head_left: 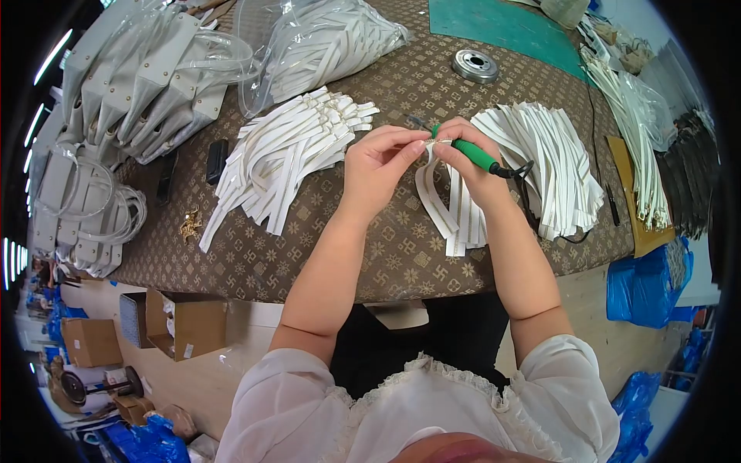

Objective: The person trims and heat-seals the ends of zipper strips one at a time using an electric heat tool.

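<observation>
Now | hands (372,171) together, pinching white strip (433,203); right (480,182) holds green tool (473,153) | tabletop (386,270) spans to near edge

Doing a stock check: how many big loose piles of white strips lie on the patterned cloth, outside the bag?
2: the left pile, left of the left hand, and the right pile, right of the right hand. Some strips may be hidden.
</observation>
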Tool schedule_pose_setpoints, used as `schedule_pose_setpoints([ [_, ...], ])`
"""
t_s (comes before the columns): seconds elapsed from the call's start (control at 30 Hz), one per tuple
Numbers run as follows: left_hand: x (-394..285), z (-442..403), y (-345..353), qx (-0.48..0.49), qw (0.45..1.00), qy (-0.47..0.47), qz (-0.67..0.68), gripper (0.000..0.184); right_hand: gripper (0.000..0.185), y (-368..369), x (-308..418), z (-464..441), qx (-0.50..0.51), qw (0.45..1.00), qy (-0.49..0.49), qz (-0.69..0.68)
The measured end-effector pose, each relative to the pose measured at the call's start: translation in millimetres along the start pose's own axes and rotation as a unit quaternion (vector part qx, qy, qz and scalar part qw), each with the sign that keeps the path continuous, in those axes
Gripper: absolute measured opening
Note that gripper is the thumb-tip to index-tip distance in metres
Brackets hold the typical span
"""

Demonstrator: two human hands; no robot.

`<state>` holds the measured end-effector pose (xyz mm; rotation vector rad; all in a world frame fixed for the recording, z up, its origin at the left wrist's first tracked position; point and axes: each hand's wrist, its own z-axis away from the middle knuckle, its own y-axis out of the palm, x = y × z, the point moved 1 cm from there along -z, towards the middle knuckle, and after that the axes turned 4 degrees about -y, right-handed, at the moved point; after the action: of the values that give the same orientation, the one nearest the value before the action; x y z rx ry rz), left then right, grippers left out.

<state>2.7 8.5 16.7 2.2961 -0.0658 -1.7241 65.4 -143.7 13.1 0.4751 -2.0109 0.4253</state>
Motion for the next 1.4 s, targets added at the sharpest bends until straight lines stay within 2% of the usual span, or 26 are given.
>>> schedule_pose_setpoints([
  [0.1,-3.7,-0.8,-5.7,0.004,0.985,0.038,-0.171,0.015,0.008,-0.2,0.5,0.4,0.011,1.0,-0.002,0.011],
  [0.27,-15.1,1.2,-5.6,-0.002,0.972,0.015,-0.235,0.014,0.008,1.2,1.2,0.0,0.029,0.999,-0.005,0.022],
  [0.37,-11.1,-0.7,-9.2,0.014,0.955,0.091,-0.284,0.014,0.008,1.5,-1.7,0.2,0.036,0.998,-0.018,0.046],
  [0.4,-9.5,-1.3,-9.7,0.014,0.955,0.091,-0.284,0.014,0.008,1.4,-2.1,0.2,0.038,0.997,-0.025,0.059],
  [0.5,-9.6,-2.2,-7.2,0.006,0.896,0.241,-0.374,0.013,0.007,0.9,-2.2,0.3,0.038,0.997,-0.028,0.062],
  [0.53,-8.3,-3.0,-6.5,0.008,0.896,0.241,-0.374,0.013,0.007,0.9,-2.0,0.3,0.039,0.997,-0.029,0.064],
  [0.63,-5.1,-3.8,-3.7,-0.028,0.862,0.323,-0.388,0.018,0.007,3.6,-0.1,1.3,0.01,0.999,-0.009,0.03],
  [0.8,1.6,-0.9,5.5,-0.048,0.873,0.33,-0.355,0.02,0.008,0.6,-2.0,0.8,-0.027,1.0,-0.003,-0.014],
  [1.07,7.3,0.8,2.0,-0.085,0.889,0.32,-0.316,0.019,0.01,3.9,1.2,1.2,-0.009,0.997,0.046,-0.066],
  [1.17,8.5,1.2,4.8,-0.08,0.941,0.222,-0.242,0.016,0.011,4.2,2.1,0.8,-0.004,0.998,0.036,-0.042],
  [1.4,7.7,0.7,8.7,-0.066,0.952,0.172,-0.246,0.014,0.011,1.8,-0.1,0.4,-0.003,1.0,-0.003,0.022],
])
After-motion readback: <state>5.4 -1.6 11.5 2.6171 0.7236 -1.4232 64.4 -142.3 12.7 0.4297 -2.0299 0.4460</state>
